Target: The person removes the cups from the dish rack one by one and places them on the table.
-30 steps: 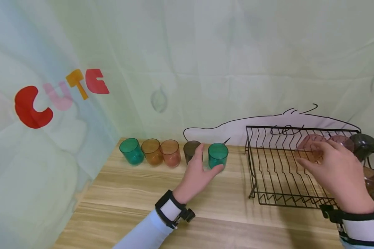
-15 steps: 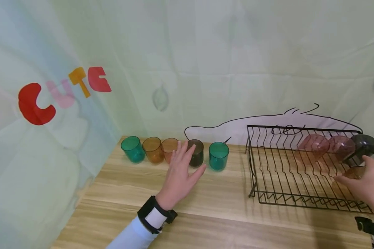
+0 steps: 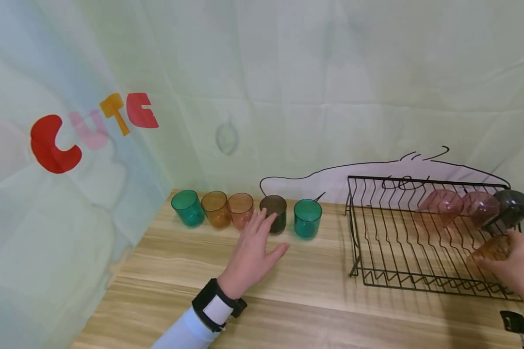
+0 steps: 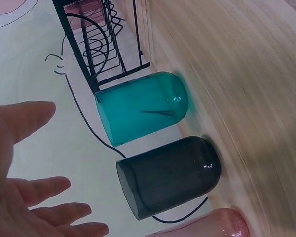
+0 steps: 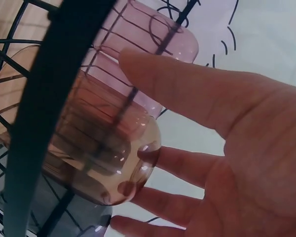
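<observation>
My left hand (image 3: 250, 259) is held with fingers extended just in front of a dark grey glass (image 3: 277, 219) on the wooden table. In the left wrist view, its fingertips are apart from that glass (image 4: 170, 177) and from the teal glass (image 4: 145, 108). At the rack's right end, my right hand (image 3: 517, 269) reaches around an amber glass (image 3: 491, 254) lying tilted between the wires. The right wrist view has its fingertips touching the base of the amber glass (image 5: 138, 173), while the thumb is spread away above it.
A black wire rack (image 3: 362, 242) also bears pink glasses (image 3: 443, 206) and a dark grey glass (image 3: 513, 208). Left on the table, a teal glass (image 3: 188, 209), an amber glass (image 3: 217, 211) and a pink glass (image 3: 241, 212) stand in line. A printed curtain (image 3: 288, 97) hangs behind.
My right hand has moved from beside the pink glass rightward and down to the amber glass. My left hand has drawn back left and lower, away from the teal glass.
</observation>
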The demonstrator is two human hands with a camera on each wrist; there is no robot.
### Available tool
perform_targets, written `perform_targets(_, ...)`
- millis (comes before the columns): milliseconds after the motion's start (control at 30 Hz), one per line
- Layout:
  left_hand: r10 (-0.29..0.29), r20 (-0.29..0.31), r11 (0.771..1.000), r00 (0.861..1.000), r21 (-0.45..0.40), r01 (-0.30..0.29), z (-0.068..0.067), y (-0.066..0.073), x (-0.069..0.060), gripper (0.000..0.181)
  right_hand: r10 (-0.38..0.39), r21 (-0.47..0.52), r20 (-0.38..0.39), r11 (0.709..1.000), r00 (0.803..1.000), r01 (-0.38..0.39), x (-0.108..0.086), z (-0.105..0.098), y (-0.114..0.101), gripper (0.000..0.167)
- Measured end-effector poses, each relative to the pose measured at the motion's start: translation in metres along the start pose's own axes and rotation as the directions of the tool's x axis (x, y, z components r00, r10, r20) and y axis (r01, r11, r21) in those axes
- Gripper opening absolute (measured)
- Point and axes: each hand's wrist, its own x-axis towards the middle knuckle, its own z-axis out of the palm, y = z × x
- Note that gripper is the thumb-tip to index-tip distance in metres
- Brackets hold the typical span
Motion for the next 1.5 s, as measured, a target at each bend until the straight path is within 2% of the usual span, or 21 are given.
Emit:
perform_targets(233,-0.027,0.016,1.000,1.000,-0.012,0.027,0.002,-0.001,-0.001,0.068,0.042,-0.053,-0.021,0.998,0.999,-0.043,0.001,0.003,-0.005,0.090)
perform_targets(333,-0.021,0.013,1.000,1.000,-0.010,0.021,0.003,-0.001,-0.002,0.068,0.034,-0.042,-0.047,0.998,0.998,-0.036,0.003,0.004,-0.006,0.086)
perform_targets(500,-0.012,0.009,1.000,1.000,-0.008,0.012,0.004,-0.002,-0.003,0.066,-0.033,-0.008,-0.112,0.999,0.993,0.032,0.005,0.006,-0.008,0.074)
perform_targets(567,-0.009,0.008,1.000,1.000,-0.009,0.009,0.004,-0.002,-0.003,0.065,-0.049,-0.009,-0.117,0.999,0.992,0.049,0.006,0.007,-0.008,0.075)
perform_targets(733,-0.006,0.011,1.000,1.000,-0.021,0.006,0.005,-0.001,-0.004,0.064,-0.031,-0.022,-0.104,0.999,0.994,0.029,0.009,0.007,-0.011,0.080)
perform_targets(833,-0.013,0.022,1.000,1.000,-0.029,0.013,0.006,-0.001,-0.004,0.064,-0.040,-0.022,-0.109,0.999,0.993,0.038,0.008,0.007,-0.012,0.076)
perform_targets(1100,-0.012,0.026,0.999,1.000,-0.044,0.014,0.005,-0.001,-0.004,0.066,-0.107,-0.015,-0.146,0.994,0.984,0.106,0.002,0.005,-0.011,0.070)
perform_targets(1300,-0.013,-0.005,0.999,1.000,-0.041,0.013,-0.001,-0.002,-0.001,0.066,-0.182,0.007,-0.216,0.982,0.959,0.188,-0.010,-0.006,-0.026,0.067)
perform_targets(1500,-0.034,0.026,0.993,0.999,-0.112,0.037,-0.002,-0.001,0.001,0.066,-0.255,0.017,-0.171,0.965,0.952,0.262,-0.028,-0.020,-0.048,0.081)
